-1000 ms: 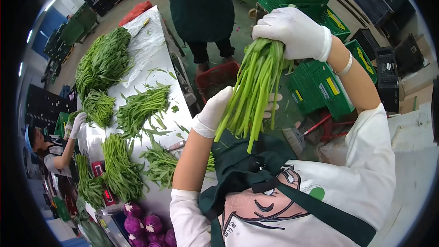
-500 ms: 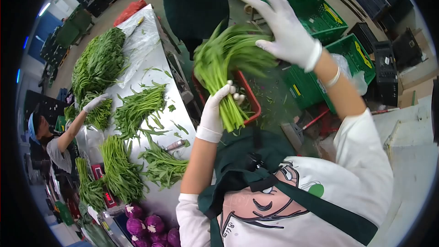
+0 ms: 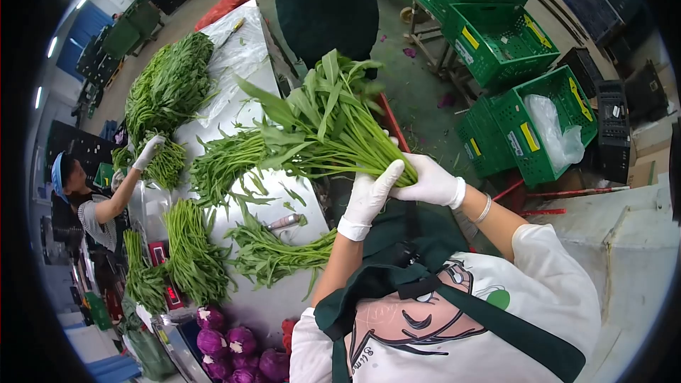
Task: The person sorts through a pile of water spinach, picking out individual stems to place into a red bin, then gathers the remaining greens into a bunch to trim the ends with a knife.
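A bunch of water spinach (image 3: 347, 124) is held up in front of my body, its leaves pointing away to the upper left. White-gloved, my left hand (image 3: 369, 202) closes round the stems from the left, with the thumb on top. My right hand (image 3: 431, 183), gloved too, grips the cut stem ends from the right; some of its fingers are hidden behind the stems. On the metal table (image 3: 301, 195) to the left lie a loose pile of water spinach (image 3: 273, 248) and another pile (image 3: 227, 159). A knife with a metallic handle (image 3: 285, 221) rests between them.
A large heap of greens (image 3: 167, 81) and a bundle (image 3: 191, 255) lie along the table, with purple cabbages (image 3: 241, 340) at the near end. Green crates (image 3: 546, 128) stand right; a red bin (image 3: 390, 120) is below the bunch. One co-worker (image 3: 92, 198) handles greens; another person (image 3: 323, 7) stands ahead.
My right hand has come down from its raised, open position and now grips the stem ends. The bunch has tilted, its leaves swinging left over the table edge.
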{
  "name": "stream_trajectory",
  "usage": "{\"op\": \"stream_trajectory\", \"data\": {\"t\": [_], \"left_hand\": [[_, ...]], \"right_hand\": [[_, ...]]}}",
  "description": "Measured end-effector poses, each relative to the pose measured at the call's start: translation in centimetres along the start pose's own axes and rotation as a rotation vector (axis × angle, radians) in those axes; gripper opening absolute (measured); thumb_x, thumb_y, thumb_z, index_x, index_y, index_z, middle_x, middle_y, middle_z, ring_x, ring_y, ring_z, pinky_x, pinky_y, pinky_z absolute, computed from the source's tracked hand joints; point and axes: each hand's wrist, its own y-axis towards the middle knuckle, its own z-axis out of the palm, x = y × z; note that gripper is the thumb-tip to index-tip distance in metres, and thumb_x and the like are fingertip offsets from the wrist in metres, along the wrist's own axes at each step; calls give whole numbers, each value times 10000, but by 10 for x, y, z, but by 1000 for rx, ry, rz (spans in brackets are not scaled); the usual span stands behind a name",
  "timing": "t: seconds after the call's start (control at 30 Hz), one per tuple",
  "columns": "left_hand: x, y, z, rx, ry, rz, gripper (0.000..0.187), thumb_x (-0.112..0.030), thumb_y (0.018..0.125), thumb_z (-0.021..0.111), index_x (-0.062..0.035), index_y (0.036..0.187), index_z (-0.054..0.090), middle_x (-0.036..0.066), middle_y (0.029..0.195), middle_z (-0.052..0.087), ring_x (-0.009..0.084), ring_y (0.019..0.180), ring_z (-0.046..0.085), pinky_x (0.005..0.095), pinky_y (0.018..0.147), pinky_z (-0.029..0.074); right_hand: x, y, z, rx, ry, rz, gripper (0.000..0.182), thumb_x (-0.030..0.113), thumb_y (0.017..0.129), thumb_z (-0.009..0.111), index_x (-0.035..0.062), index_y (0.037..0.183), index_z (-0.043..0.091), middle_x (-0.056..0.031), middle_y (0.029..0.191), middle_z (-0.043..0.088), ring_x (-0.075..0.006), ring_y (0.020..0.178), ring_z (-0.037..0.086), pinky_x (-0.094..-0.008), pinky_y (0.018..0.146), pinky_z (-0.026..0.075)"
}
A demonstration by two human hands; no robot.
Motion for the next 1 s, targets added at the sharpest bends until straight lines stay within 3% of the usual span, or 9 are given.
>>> {"op": "stream_trajectory", "data": {"t": [0.1, 0.2, 0.37, 0.6, 0.8, 0.83, 0.87, 0.93, 1.0], "left_hand": [[7, 3, -19, 184, 339, 46, 729, -178, 762, 696, 4, 1357, 316, 139, 1349, 405, 233, 1242, 395, 343, 1042, 305], [24, 9, -9, 147, -1, 11, 782, -268, 738, 717, 5, 1355, 320, 150, 1350, 404, 241, 1251, 390, 348, 1052, 296], [16, 6, 1, 256, -203, -88, 891, -414, 684, 719, 9, 1359, 320, 201, 1305, 442, 264, 1193, 454, 380, 1018, 346], [-6, -1, 1, 241, -176, -94, 574, -181, 767, 660, 3, 1270, 452, 161, 1273, 484, 238, 1172, 469, 374, 1011, 350], [7, -3, -4, 127, -188, -86, 169, -62, 789, 598, -31, 949, 554, 222, 1241, 511, 308, 1196, 463, 419, 1027, 339], [6, -5, -5, 50, -308, -92, 125, -93, 823, 589, -38, 930, 555, 188, 1094, 594, 310, 1084, 543, 427, 979, 389], [19, -1, -21, 36, -414, -191, 97, -137, 858, 580, -58, 903, 548, 96, 872, 620, 242, 843, 618, 395, 809, 491], [39, 13, -42, -198, -324, -468, 127, -169, 863, 594, -60, 851, 529, 26, 691, 562, 152, 604, 581, 313, 574, 505], [36, 12, -42, -146, -478, -493, 150, -196, 873, 585, -64, 854, 516, 15, 639, 525, 143, 520, 535, 301, 517, 489]], "right_hand": [[-2, -10, -6, -65, 236, 15, 448, 134, 743, 685, 9, 1144, 528, -97, 1001, 626, -121, 899, 582, -291, 810, 472], [-14, -3, -1, -20, -84, 74, 447, 120, 744, 679, 10, 1149, 524, -101, 996, 629, -130, 895, 586, -292, 815, 469], [-16, -2, 16, -99, 21, -119, 476, 82, 726, 655, 24, 1173, 503, -97, 1021, 603, -157, 906, 573, -295, 796, 467], [0, -6, 21, -44, 8, -118, 524, 90, 707, 636, 17, 1201, 475, -110, 990, 610, -220, 906, 596, -332, 784, 475], [43, -12, -24, 329, -823, 115, 503, 396, 715, 679, 14, 1033, 600, -183, 834, 648, -324, 816, 629, -356, 745, 493], [32, -15, -36, 277, -758, 61, 529, 486, 690, 691, 25, 941, 625, -164, 851, 654, -304, 799, 640, -356, 705, 497], [37, -15, -41, 223, -689, 135, 442, 385, 741, 721, 6, 934, 601, -135, 859, 655, -224, 760, 638, -315, 668, 496], [39, -8, -42, 68, -439, 173, 318, 314, 803, 685, 13, 864, 604, -64, 772, 648, -113, 704, 611, -259, 631, 486], [24, -1, -29, -117, -293, 28, 217, 224, 837, 658, 20, 812, 590, 12, 660, 576, -34, 589, 503, -210, 550, 423]]}}
